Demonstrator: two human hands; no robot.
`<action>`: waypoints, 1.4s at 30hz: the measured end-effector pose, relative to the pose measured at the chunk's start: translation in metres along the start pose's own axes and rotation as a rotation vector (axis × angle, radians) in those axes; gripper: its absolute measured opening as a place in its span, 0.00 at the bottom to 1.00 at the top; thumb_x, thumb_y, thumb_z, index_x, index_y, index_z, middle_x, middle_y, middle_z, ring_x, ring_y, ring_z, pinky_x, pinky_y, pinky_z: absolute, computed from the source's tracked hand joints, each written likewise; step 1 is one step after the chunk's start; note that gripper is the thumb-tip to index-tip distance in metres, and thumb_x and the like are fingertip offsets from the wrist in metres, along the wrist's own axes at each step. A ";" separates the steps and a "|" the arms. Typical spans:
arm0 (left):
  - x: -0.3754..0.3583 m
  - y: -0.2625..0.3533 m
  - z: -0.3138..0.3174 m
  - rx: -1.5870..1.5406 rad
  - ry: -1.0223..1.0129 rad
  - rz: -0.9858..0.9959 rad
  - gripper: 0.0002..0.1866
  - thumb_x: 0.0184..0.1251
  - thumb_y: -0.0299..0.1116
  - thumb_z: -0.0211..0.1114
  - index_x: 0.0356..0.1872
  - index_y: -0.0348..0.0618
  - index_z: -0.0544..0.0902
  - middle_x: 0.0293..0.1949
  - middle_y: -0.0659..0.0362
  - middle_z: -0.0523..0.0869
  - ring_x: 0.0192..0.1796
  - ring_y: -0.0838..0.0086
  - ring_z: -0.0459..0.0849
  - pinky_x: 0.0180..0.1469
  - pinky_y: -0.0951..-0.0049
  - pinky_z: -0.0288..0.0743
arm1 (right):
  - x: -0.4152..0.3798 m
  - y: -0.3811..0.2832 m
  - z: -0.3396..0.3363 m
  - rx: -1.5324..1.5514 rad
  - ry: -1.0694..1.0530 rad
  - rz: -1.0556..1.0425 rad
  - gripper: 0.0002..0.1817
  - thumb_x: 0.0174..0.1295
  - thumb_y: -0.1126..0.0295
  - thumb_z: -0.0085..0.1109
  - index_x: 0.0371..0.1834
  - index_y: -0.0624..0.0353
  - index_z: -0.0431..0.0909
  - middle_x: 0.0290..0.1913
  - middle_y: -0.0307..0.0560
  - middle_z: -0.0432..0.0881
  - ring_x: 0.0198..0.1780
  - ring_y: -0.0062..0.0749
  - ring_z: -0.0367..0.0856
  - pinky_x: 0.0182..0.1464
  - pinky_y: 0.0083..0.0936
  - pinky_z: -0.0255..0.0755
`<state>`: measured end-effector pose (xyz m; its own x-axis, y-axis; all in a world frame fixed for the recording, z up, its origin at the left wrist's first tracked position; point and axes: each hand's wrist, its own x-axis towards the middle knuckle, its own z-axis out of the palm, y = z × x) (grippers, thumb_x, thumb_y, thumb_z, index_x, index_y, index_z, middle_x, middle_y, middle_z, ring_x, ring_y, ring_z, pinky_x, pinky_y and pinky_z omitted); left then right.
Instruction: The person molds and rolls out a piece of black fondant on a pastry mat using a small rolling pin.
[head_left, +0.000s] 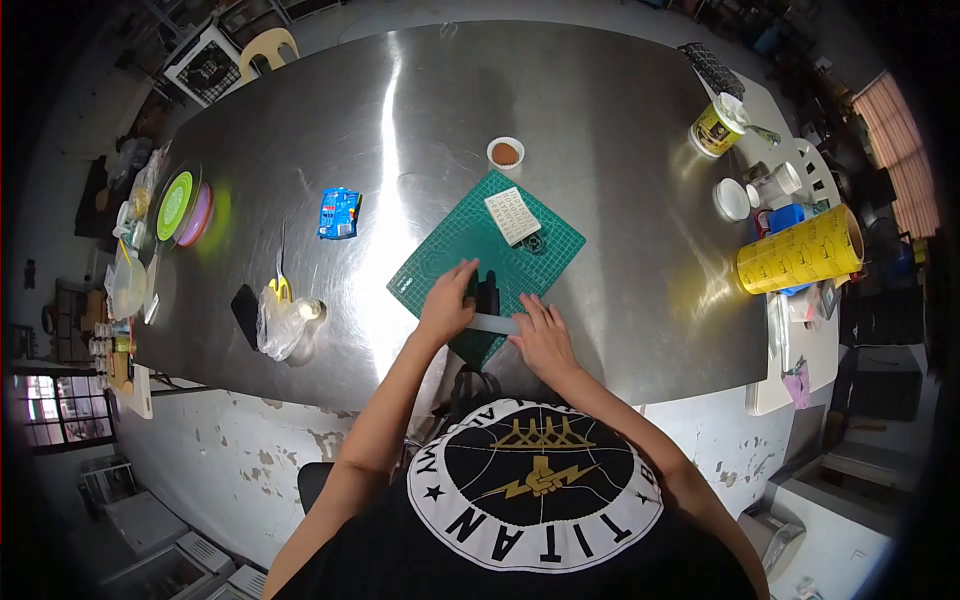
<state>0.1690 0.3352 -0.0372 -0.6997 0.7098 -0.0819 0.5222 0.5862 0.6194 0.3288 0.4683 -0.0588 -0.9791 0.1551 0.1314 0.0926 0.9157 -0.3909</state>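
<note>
A white rolling pin (495, 323) lies crosswise over the lower part of the green cutting mat (425, 255). My left hand (447, 303) rests on its left end, fingers stretched forward. My right hand (543, 337) lies over the right end with its fingers spread. Just ahead of the pin, between the hands, is a dark strip (488, 292) that looks like black dough or clay. Farther up the mat sits a pale letter mould (512, 215), with a small black coiled piece (537, 243) beside its lower edge.
Beyond the mat stands a white cup (505, 153) with brown contents. Leftward lie a blue packet (340, 213), yellow-handled scissors (280, 289), a plastic bag (282, 325) and a black phone-like slab (246, 316). A yellow film roll (800, 250) and a tub (719, 126) are at right.
</note>
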 end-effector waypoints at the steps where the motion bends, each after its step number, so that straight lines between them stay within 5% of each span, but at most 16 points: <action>1: 0.008 -0.002 -0.001 -0.073 -0.138 0.044 0.31 0.50 0.27 0.62 0.60 0.45 0.68 0.55 0.48 0.74 0.57 0.55 0.72 0.57 0.57 0.67 | -0.003 0.001 -0.006 0.034 -0.004 0.020 0.20 0.54 0.61 0.60 0.47 0.60 0.73 0.56 0.54 0.70 0.60 0.47 0.68 0.61 0.45 0.60; 2: 0.014 -0.004 0.004 -0.071 -0.159 0.067 0.24 0.50 0.29 0.63 0.53 0.45 0.75 0.47 0.49 0.79 0.52 0.55 0.76 0.51 0.63 0.73 | -0.007 0.002 -0.012 0.033 0.000 0.016 0.20 0.54 0.61 0.60 0.47 0.60 0.73 0.56 0.54 0.70 0.60 0.47 0.68 0.61 0.45 0.60; 4: 0.018 0.001 0.004 0.008 -0.161 0.013 0.20 0.50 0.30 0.64 0.48 0.44 0.78 0.44 0.50 0.81 0.48 0.56 0.79 0.48 0.62 0.74 | -0.015 0.003 -0.029 0.121 -0.104 0.137 0.19 0.52 0.63 0.62 0.45 0.60 0.73 0.44 0.50 0.76 0.48 0.43 0.76 0.51 0.37 0.69; 7: 0.018 -0.003 0.003 0.032 -0.141 -0.125 0.14 0.51 0.34 0.65 0.40 0.43 0.82 0.36 0.51 0.83 0.40 0.56 0.82 0.43 0.60 0.75 | -0.027 0.006 -0.038 0.127 -0.059 0.163 0.18 0.51 0.64 0.62 0.44 0.60 0.75 0.38 0.49 0.76 0.42 0.42 0.77 0.43 0.33 0.73; 11: -0.004 -0.015 -0.004 0.151 -0.089 -0.334 0.13 0.52 0.40 0.65 0.34 0.43 0.84 0.25 0.52 0.84 0.30 0.56 0.83 0.35 0.58 0.76 | -0.027 0.004 -0.035 0.194 -0.045 0.126 0.17 0.52 0.64 0.62 0.42 0.60 0.76 0.38 0.48 0.76 0.43 0.42 0.76 0.42 0.33 0.73; 13: -0.011 -0.007 -0.009 0.195 -0.162 -0.466 0.12 0.55 0.40 0.63 0.33 0.43 0.83 0.29 0.52 0.84 0.35 0.56 0.82 0.37 0.59 0.75 | -0.016 0.001 -0.030 0.215 -0.026 0.045 0.16 0.51 0.64 0.62 0.41 0.59 0.77 0.37 0.46 0.76 0.42 0.40 0.76 0.41 0.33 0.73; 15: -0.019 -0.018 0.002 0.150 0.229 -0.240 0.11 0.58 0.38 0.60 0.34 0.43 0.83 0.32 0.50 0.81 0.41 0.55 0.78 0.43 0.59 0.72 | -0.003 -0.002 -0.024 0.196 -0.025 -0.003 0.17 0.50 0.63 0.63 0.41 0.59 0.77 0.37 0.45 0.76 0.41 0.39 0.76 0.39 0.32 0.73; 19: -0.014 -0.024 0.019 0.004 0.402 -0.200 0.13 0.59 0.34 0.58 0.42 0.40 0.79 0.35 0.49 0.78 0.43 0.54 0.74 0.47 0.59 0.67 | 0.026 -0.004 -0.014 0.145 -0.014 -0.089 0.18 0.49 0.63 0.63 0.42 0.57 0.78 0.35 0.41 0.76 0.40 0.34 0.75 0.38 0.31 0.71; 32: -0.049 0.003 0.030 0.119 0.398 -0.277 0.12 0.58 0.36 0.59 0.42 0.44 0.79 0.27 0.58 0.77 0.35 0.65 0.75 0.36 0.66 0.62 | 0.083 0.030 -0.025 0.245 -0.366 -0.317 0.21 0.48 0.62 0.65 0.47 0.51 0.78 0.39 0.40 0.75 0.44 0.33 0.75 0.45 0.31 0.70; 42: -0.054 0.010 0.012 -0.077 0.309 -0.252 0.24 0.44 0.44 0.70 0.42 0.42 0.80 0.31 0.62 0.82 0.40 0.68 0.75 0.46 0.64 0.59 | 0.073 0.021 -0.026 0.270 -0.339 -0.269 0.21 0.47 0.66 0.66 0.45 0.61 0.78 0.35 0.44 0.76 0.38 0.36 0.76 0.39 0.29 0.71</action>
<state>0.2184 0.3078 -0.0360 -0.9208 0.3899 -0.0066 0.2864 0.6876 0.6673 0.2642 0.5087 -0.0344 -0.9697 -0.2428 -0.0255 -0.1770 0.7712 -0.6115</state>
